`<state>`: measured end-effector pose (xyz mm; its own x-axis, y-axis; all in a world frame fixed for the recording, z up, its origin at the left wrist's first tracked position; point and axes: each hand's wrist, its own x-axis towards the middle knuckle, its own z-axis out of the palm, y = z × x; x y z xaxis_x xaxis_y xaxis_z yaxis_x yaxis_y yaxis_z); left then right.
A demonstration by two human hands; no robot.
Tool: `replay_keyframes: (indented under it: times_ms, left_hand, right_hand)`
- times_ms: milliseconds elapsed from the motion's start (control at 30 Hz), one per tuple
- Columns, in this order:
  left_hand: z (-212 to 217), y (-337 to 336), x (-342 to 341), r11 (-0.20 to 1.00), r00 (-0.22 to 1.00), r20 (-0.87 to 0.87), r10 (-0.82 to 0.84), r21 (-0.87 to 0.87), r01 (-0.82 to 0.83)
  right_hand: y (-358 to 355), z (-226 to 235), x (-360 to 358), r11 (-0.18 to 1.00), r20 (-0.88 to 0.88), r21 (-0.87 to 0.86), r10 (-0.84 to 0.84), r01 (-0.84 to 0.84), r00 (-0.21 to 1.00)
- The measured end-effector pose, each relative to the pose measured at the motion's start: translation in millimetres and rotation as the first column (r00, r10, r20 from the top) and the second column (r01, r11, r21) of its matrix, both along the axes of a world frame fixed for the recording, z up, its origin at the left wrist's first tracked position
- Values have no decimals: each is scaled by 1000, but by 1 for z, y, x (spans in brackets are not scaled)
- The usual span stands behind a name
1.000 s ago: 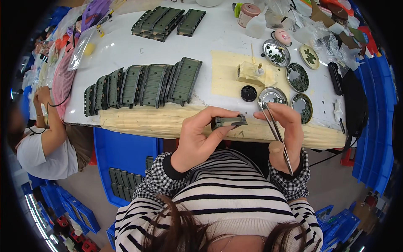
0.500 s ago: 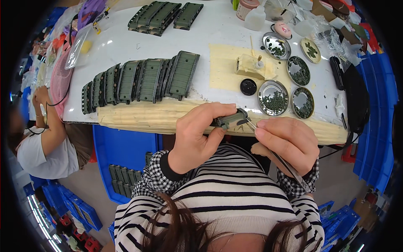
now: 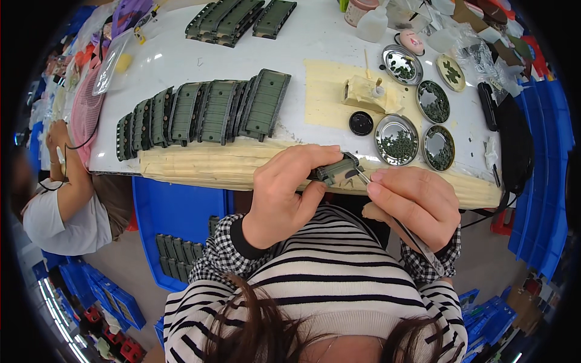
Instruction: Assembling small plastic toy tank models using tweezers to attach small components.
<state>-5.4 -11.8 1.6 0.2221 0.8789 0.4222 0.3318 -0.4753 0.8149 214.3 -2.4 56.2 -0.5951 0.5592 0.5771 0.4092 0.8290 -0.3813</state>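
Observation:
My left hand (image 3: 279, 192) is closed around a green camouflaged model tank hull (image 3: 339, 172), held just in front of the table's padded edge. Its far end sticks out past my thumb and forefinger. Pinched in my right hand (image 3: 419, 199) is a pair of metal tweezers (image 3: 420, 244), whose shank runs back under my palm toward the wrist. The tweezers' tips meet the right end of the hull. Whether a small part sits between those tips is too small to tell.
A row of green hulls (image 3: 221, 112) stands along the table's left, with more stacked hulls (image 3: 227, 21) behind. Round metal dishes (image 3: 396, 140) of tiny green parts, a black lid (image 3: 361, 123) and a paper-wrapped block (image 3: 370, 94) lie right. A blue bin (image 3: 175, 206) sits below; another person (image 3: 72, 206) works left.
The hull has turned slightly in my left hand, and the tweezers' tips have shifted a little along its end. The table appears slightly displaced in the view. Both grips stay the same.

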Motion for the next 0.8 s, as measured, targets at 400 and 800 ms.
replay_keyframes:
  times_ms: [400,800]
  left_hand:
    - [-4,-1,1,997,1000,-17,23,78,-21]
    - [-4,-3,4,998,1000,-11,25,49,-25]
  right_hand:
    - [-1,-2,-3,1000,9,8,-7,7,1000]
    - [1,-3,-3,997,28,78,21,-23,999]
